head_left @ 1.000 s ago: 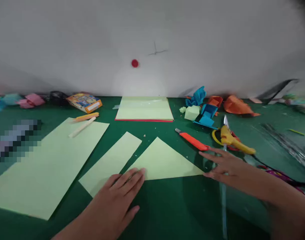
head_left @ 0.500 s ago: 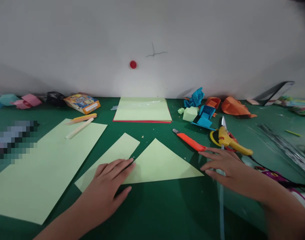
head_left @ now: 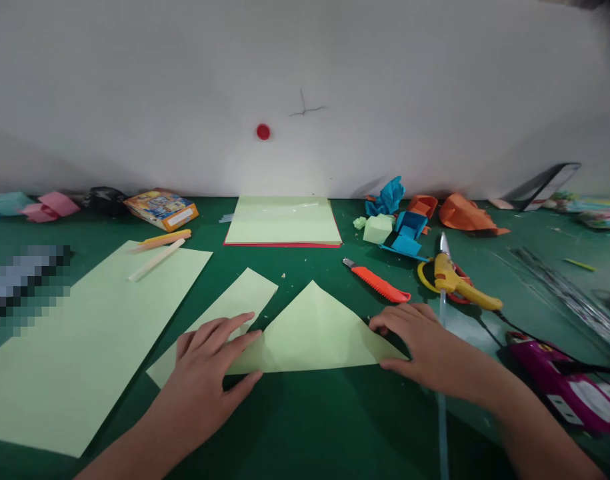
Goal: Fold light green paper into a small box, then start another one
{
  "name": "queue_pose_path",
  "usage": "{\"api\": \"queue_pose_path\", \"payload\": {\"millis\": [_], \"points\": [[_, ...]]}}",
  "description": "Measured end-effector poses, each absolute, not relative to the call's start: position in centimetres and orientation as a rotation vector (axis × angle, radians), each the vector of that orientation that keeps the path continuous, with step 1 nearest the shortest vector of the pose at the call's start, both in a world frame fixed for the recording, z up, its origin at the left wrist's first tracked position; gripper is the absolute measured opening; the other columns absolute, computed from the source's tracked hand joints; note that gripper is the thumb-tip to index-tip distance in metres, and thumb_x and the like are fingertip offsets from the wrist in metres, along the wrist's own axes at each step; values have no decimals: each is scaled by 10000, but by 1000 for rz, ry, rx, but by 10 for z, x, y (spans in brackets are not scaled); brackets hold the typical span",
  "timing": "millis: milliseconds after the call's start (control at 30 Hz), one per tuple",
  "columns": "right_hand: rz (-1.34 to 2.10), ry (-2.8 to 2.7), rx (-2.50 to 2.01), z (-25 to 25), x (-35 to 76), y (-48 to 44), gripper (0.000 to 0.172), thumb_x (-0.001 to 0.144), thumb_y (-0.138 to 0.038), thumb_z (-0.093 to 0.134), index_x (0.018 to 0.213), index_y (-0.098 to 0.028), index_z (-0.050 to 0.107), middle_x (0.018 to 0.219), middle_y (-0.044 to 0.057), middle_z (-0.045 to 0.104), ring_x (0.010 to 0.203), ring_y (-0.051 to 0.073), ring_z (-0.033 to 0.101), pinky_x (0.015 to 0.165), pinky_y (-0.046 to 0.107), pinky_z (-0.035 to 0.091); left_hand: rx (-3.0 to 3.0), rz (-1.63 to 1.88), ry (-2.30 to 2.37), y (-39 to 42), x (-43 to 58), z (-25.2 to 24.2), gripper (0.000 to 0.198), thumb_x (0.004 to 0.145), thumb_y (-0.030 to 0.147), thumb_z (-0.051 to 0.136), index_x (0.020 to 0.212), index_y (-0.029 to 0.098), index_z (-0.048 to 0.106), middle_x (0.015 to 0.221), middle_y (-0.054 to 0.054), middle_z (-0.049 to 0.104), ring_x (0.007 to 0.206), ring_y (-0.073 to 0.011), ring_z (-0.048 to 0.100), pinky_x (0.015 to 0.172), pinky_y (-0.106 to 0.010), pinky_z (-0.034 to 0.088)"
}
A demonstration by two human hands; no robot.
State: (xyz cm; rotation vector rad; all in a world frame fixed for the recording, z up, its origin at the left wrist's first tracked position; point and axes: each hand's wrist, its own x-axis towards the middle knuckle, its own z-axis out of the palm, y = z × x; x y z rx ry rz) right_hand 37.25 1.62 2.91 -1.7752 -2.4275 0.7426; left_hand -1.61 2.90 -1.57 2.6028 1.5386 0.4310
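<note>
A pale green paper triangle (head_left: pixel 312 330) lies flat on the green table (head_left: pixel 315 427) in front of me. My left hand (head_left: pixel 209 363) rests palm down on its left corner, fingers spread, also overlapping a narrow pale green strip (head_left: pixel 225 313). My right hand (head_left: pixel 422 347) sits at the triangle's right corner, fingertips touching the paper edge, thumb under or beside the tip. Neither hand lifts the paper.
A large pale green sheet (head_left: pixel 85 340) lies left with two sticks (head_left: pixel 157 250) on it. A paper stack (head_left: pixel 283 221) sits by the wall. An orange utility knife (head_left: pixel 377 281), yellow scissors (head_left: pixel 457 280), a clear ruler (head_left: pixel 442 400), a purple glue gun (head_left: pixel 559 383) and paper scraps (head_left: pixel 409 217) lie right.
My left hand slid left from the triangle's base middle to its left corner. My right hand moved left off the ruler onto the triangle's right corner. The view shifted slightly.
</note>
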Motion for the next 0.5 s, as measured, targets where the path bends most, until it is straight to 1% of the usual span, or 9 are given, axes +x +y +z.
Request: {"api": "queue_pose_path", "payload": {"millis": [100, 233, 267, 333, 400, 500], "points": [[728, -2410, -1731, 26, 373, 18, 287, 886, -368, 704, 1152, -293, 626, 1256, 68, 645, 1195, 321, 546, 1016, 507, 423, 2594, 510, 1497, 29, -15, -15, 385, 928, 372, 631, 1311, 386, 660, 1467, 10, 605, 1301, -314, 556, 1028, -499, 472], [597, -2426, -1631, 20, 372, 20, 94, 884, -269, 671, 940, -267, 595, 1203, 55, 645, 1181, 299, 564, 1029, 513, 411, 2566, 664, 1453, 27, -14, -12, 337, 948, 284, 580, 1275, 334, 646, 1472, -26, 584, 1303, -301, 553, 1008, -476, 518], [534, -2428, -1608, 19, 371, 20, 80, 878, -243, 665, 888, -258, 587, 1202, 53, 644, 1191, 301, 562, 1039, 525, 399, 2553, 701, 1442, 27, -14, -11, 304, 954, 268, 567, 1244, 316, 649, 1484, -37, 566, 1310, -299, 547, 1007, -469, 527], [417, -2416, -1574, 18, 370, 20, 91, 865, -190, 646, 820, -247, 590, 1229, 55, 641, 1213, 312, 553, 1039, 540, 391, 2527, 759, 1419, 26, -13, -8, 238, 963, 238, 548, 1169, 292, 654, 1492, -49, 539, 1305, -288, 547, 994, -446, 548], [352, -2398, -1550, 18, 369, 20, 117, 854, -139, 609, 814, -247, 631, 1288, 64, 627, 1231, 326, 538, 1021, 545, 405, 2515, 802, 1383, 25, -12, -6, 199, 963, 212, 543, 1117, 278, 649, 1479, -53, 530, 1271, -269, 566, 964, -410, 571], [333, -2400, -1530, 19, 368, 19, 304, 805, -50, 540, 899, -270, 727, 1398, 67, 587, 1297, 348, 489, 1039, 576, 402, 2514, 870, 1305, 24, -9, -3, 215, 967, 166, 527, 1118, 271, 638, 1487, -69, 502, 1223, -244, 591, 942, -377, 587]]}}
